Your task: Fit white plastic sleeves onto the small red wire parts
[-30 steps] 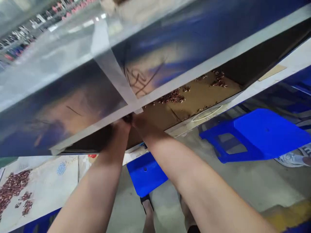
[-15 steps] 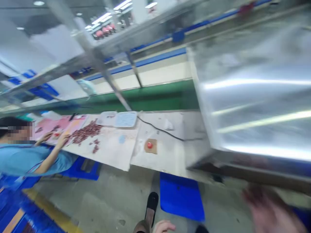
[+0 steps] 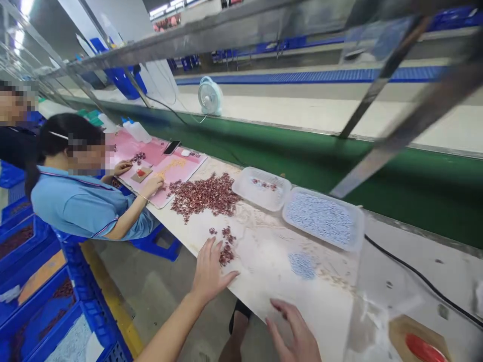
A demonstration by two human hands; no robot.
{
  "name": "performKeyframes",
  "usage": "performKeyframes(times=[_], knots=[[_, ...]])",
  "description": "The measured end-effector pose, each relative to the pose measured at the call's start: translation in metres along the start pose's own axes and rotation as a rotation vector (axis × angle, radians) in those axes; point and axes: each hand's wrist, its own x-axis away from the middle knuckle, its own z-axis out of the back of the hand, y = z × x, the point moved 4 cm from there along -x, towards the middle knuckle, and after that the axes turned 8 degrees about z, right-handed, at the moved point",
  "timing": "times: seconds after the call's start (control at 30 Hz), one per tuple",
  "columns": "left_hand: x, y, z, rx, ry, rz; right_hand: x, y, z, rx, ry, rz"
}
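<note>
hands [image 3: 209,271] moved to white table [image 3: 260,261], spread wide, empty | red pieces [image 3: 227,246] by the left | trays [image 3: 320,217] beyond

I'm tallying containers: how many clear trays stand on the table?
2, both at the back of the table: left tray with brown pieces, right tray with blue pieces.

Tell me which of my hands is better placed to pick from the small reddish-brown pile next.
Left, probably: your left hand is open just beside the small reddish-brown pile, while your right hand is farther off, near the front of the table.
</note>
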Motion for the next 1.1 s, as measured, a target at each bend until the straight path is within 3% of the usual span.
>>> performKeyframes(times=[0.07,0.17,0.37,0.5,0.73,0.87,0.97,1.1], knots=[[-0.031,-0.010,-0.004,-0.009,-0.044,-0.023,-0.041,-0.004,-0.030,0.057,-0.086,0.050],[-0.052,-0.029,0.000,-0.004,-0.090,-0.059,-0.081,-0.008,-0.060,0.149,-0.194,0.131],[-0.062,-0.070,0.020,0.039,-0.102,-0.142,-0.115,-0.021,-0.111,0.276,-0.391,0.368],[-0.077,-0.072,0.015,0.092,0.002,-0.183,-0.135,-0.026,-0.132,0.367,-0.372,0.391],[-0.117,-0.041,0.015,0.198,0.044,-0.383,-0.166,-0.017,-0.132,0.455,-0.231,0.334],[-0.181,-0.031,0.022,0.106,0.168,-0.254,-0.172,-0.015,-0.126,0.424,-0.180,0.309],[-0.224,-0.021,0.018,0.036,0.130,-0.206,-0.185,-0.015,-0.123,0.388,-0.141,0.266],[-0.236,-0.016,0.015,0.019,0.044,-0.246,-0.216,-0.012,-0.121,0.338,-0.106,0.206]])
